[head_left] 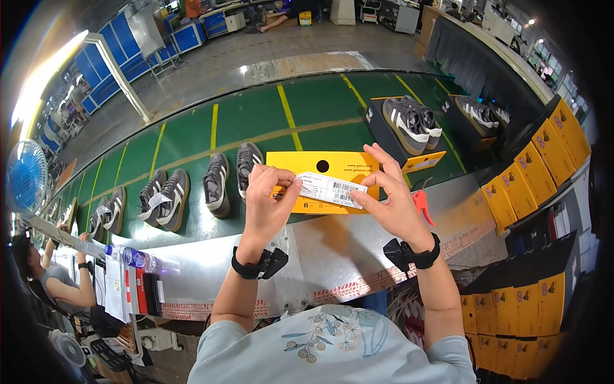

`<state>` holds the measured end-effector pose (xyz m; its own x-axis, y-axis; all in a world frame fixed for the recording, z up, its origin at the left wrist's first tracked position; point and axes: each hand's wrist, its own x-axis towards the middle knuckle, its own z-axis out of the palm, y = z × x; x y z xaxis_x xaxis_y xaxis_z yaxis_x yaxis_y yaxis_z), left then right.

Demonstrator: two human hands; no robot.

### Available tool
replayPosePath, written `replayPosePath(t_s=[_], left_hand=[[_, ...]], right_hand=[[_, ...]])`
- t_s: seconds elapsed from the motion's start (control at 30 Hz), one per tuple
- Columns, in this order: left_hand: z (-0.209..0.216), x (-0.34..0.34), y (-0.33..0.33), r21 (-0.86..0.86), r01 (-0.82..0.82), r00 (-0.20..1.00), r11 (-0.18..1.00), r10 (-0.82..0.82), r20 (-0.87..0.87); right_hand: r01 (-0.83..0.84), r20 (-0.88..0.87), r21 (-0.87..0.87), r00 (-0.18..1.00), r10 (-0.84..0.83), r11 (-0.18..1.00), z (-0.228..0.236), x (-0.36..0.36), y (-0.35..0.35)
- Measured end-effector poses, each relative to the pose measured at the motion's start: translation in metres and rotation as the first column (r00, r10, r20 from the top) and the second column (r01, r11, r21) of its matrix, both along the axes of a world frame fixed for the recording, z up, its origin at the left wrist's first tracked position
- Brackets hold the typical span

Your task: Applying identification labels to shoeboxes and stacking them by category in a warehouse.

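Observation:
A white printed barcode label (326, 190) lies across the front of a yellow shoebox panel (294, 161) with a round dark hole. My left hand (271, 200) pinches the label's left end between thumb and forefinger. At its right end, the thumb of my right hand (398, 203) presses on the label, while the other fingers reach along the box's right edge. The label looks slightly tilted, its right end lower. Whether it is stuck flat to the box I cannot tell. Just right of the box lies a red-orange handled tool (422, 207), partly hidden by my right hand.
Pairs of grey sneakers (171, 200) stand along the green conveyor belt (256, 109). Farther right, sneakers (411, 121) rest on dark open boxes. Yellow shoeboxes (534, 163) are stacked at the right. A metal ledge (345, 256) runs before me. A co-worker (61, 275) sits at left near a blue fan (27, 176).

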<state>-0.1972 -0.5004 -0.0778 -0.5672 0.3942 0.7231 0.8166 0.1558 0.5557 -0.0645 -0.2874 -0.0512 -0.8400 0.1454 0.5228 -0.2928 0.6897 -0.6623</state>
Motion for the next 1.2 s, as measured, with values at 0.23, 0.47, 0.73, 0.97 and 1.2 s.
replayPosePath(t_s=[0.23, 0.47, 0.73, 0.97, 1.2], left_hand=[[0.004, -0.004, -0.003, -0.099, -0.001, 0.999, 0.995, -0.003, -0.042], [-0.002, -0.007, -0.001, -0.108, 0.015, 0.997, 0.994, -0.023, -0.070], [-0.003, -0.006, 0.001, -0.139, 0.024, 0.994, 0.990, -0.038, -0.105], [-0.007, -0.006, 0.000, -0.157, 0.019, 0.996, 0.987, -0.031, -0.078], [-0.008, -0.004, 0.005, -0.153, 0.019, 0.992, 0.988, -0.038, -0.119]], right_hand=[[-0.009, 0.032, -0.027, 0.999, 0.009, 1.000, -0.004, -0.002, 0.013], [-0.026, 0.108, -0.082, 0.994, 0.034, 0.996, -0.002, 0.000, 0.021], [-0.016, 0.137, -0.087, 0.990, 0.028, 0.996, -0.002, -0.001, 0.027], [0.000, 0.128, -0.011, 0.992, 0.001, 1.000, -0.002, -0.002, 0.025], [0.014, 0.123, -0.023, 0.992, -0.011, 1.000, -0.003, 0.000, 0.028]])
